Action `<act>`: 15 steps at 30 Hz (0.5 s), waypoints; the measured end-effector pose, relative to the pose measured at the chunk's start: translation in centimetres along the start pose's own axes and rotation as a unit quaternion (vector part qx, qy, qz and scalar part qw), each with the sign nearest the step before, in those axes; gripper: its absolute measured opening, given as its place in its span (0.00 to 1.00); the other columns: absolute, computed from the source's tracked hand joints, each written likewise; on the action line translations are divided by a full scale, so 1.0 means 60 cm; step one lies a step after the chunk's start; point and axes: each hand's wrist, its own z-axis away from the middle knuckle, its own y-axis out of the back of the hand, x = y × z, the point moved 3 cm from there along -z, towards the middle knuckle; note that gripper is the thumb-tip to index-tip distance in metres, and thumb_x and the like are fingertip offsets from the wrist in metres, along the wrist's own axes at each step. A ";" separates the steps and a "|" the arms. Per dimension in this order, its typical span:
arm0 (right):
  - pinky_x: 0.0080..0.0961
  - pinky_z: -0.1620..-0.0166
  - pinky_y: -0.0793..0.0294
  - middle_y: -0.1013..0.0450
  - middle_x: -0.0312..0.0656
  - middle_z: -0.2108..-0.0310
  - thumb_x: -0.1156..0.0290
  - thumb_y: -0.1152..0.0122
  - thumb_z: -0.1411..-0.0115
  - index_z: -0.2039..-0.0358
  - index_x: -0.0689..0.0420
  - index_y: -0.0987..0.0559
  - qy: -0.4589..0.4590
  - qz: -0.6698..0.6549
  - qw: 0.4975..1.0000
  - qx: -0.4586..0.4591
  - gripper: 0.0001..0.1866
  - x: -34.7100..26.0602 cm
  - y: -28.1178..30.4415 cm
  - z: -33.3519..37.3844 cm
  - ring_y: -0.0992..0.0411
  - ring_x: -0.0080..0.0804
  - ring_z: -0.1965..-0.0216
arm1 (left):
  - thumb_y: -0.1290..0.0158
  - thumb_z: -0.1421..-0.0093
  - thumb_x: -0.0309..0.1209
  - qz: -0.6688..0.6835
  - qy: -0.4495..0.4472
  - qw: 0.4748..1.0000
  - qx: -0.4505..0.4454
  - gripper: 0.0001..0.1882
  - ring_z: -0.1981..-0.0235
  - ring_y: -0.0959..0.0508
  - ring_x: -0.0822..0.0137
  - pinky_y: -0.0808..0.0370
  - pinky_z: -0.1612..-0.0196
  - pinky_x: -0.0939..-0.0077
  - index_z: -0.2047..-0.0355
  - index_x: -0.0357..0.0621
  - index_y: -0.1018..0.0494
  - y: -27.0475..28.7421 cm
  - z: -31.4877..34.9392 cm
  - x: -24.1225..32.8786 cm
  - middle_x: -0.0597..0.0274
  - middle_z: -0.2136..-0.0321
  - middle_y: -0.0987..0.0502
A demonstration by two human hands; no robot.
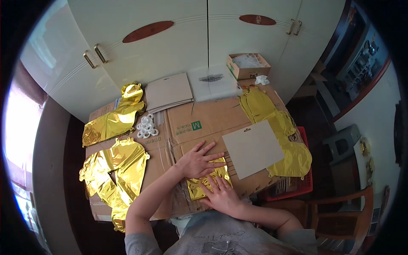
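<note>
A folded gold foil balloon (196, 190) lies flat on the cardboard near the front edge. My left hand (196, 160) rests with fingers spread over its far part. Lower down, my right hand (222, 196) lies flat on its near right side, fingers stretched out. Just right of both hands is a grey-beige card (253, 149) with a hanging slot. It partly covers flat yellow-gold foil balloons (293, 157) at the right. On the left, more gold foil balloons (127, 159) are spread out, with another gold foil pile (112, 125) behind them.
White plastic rings (147, 126) sit in a heap left of centre. Behind are stacked cards (170, 91), a pile of clear plastic bags (212, 85) and a small carton (248, 73). A red crate (304, 185) and a wooden chair (340, 202) stand at the right.
</note>
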 end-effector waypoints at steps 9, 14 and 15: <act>0.53 0.45 0.30 0.33 0.60 0.44 0.38 0.44 0.44 0.39 0.43 0.29 -0.013 0.064 0.997 -0.047 0.36 -0.022 -0.002 -0.006 0.29 0.61 0.50 | 0.62 0.32 0.49 -0.004 -0.001 1.000 -0.001 0.26 0.28 0.54 0.52 0.58 0.29 0.43 0.33 0.78 0.44 -0.006 0.001 0.000 0.76 0.29 0.48; 0.56 0.41 0.37 0.34 0.60 0.42 0.38 0.43 0.45 0.37 0.41 0.31 -0.005 0.068 0.996 -0.063 0.38 -0.024 0.003 0.000 0.32 0.62 0.47 | 0.62 0.31 0.50 -0.024 0.003 1.000 -0.012 0.27 0.28 0.54 0.52 0.59 0.29 0.43 0.32 0.77 0.45 0.001 -0.001 0.003 0.75 0.30 0.48; 0.56 0.39 0.38 0.34 0.59 0.42 0.37 0.43 0.46 0.37 0.42 0.31 0.006 0.051 0.997 -0.048 0.39 -0.021 0.004 0.005 0.33 0.61 0.45 | 0.63 0.31 0.50 -0.021 0.001 1.000 -0.008 0.27 0.28 0.54 0.53 0.59 0.29 0.43 0.32 0.76 0.45 0.000 -0.001 0.002 0.75 0.30 0.47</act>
